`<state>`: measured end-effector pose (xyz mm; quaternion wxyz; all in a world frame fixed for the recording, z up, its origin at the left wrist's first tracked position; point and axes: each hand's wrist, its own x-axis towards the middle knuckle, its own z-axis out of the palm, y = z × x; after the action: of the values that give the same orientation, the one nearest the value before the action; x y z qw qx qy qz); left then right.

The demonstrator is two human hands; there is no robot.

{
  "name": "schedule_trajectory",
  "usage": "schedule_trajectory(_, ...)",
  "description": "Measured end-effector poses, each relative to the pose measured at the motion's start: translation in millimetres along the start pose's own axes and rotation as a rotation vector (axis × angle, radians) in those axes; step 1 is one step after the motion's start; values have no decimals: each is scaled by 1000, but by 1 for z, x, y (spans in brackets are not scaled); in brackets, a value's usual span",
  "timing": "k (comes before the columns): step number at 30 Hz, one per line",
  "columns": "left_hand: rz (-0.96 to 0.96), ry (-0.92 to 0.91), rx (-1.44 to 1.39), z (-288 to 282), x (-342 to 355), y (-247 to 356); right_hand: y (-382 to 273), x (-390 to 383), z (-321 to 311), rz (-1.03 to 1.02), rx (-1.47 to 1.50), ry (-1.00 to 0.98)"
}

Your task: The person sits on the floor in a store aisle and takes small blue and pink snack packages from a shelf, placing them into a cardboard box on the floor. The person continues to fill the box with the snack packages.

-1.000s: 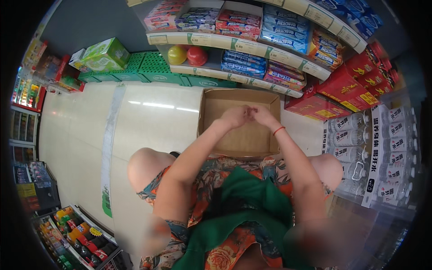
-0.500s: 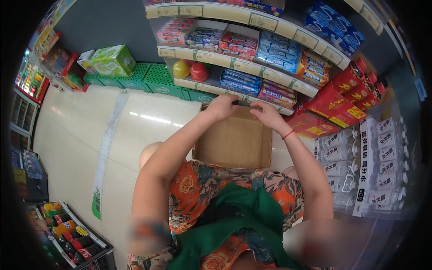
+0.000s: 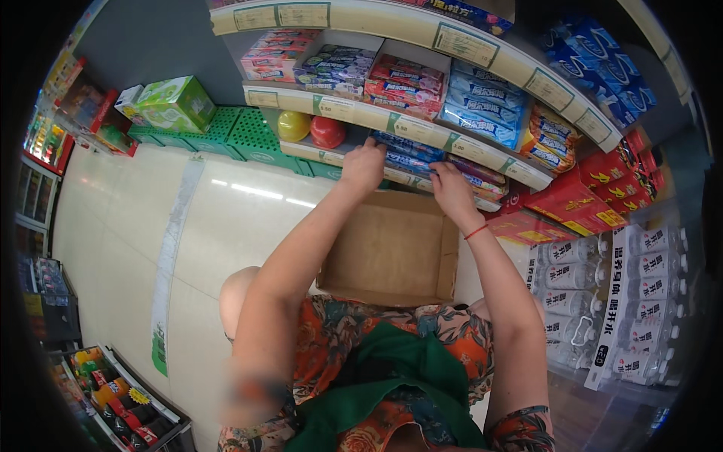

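My left hand (image 3: 364, 166) has its fingers curled over the left end of a stack of blue wrapped packs (image 3: 409, 157) on the lowest shelf. My right hand (image 3: 452, 188) grips the same stack at its right end, fingertips bent onto the wrappers. Purple-pink packs (image 3: 477, 173) lie just right of it, and a red ball (image 3: 328, 132) and a yellow ball (image 3: 294, 126) sit to the left. Under my hands, between my knees and the shelving, an open cardboard box (image 3: 388, 252) shows its bare brown bottom.
Shelves of wrapped packs (image 3: 407, 87) rise above. Green plastic crates (image 3: 230, 135) with a green carton (image 3: 172, 102) line the wall at left. Red cartons (image 3: 572, 196) and bundled water bottles (image 3: 572, 279) stand at right. A drinks rack (image 3: 120, 399) is at lower left on the tiled floor (image 3: 113, 241).
My hands were together over the box; they have moved apart and forward, up to the lowest shelf, and now both grip the blue packs.
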<state>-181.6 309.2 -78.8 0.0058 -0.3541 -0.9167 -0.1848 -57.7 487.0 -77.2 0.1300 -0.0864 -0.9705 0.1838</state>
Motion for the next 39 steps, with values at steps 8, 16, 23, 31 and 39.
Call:
schedule_trajectory(8, 14, -77, 302, 23, 21, -11, -5, 24, 19, 41, -283, -87)
schedule_trajectory(16, 7, -131, 213, 22, 32, -17, -14, 30, 20, 29, -395, -77)
schedule_trajectory(23, 102, -36, -20, 16, 32, -33, -6, 33, 16, 95, -210, -158)
schedule_trajectory(31, 52, 124, -217, -1, 26, -25, 14, 36, 23, 155, 83, -37)
schedule_trajectory(39, 97, 241, -334, -17, 4, -23, -3, 20, -8, 45, 188, 71)
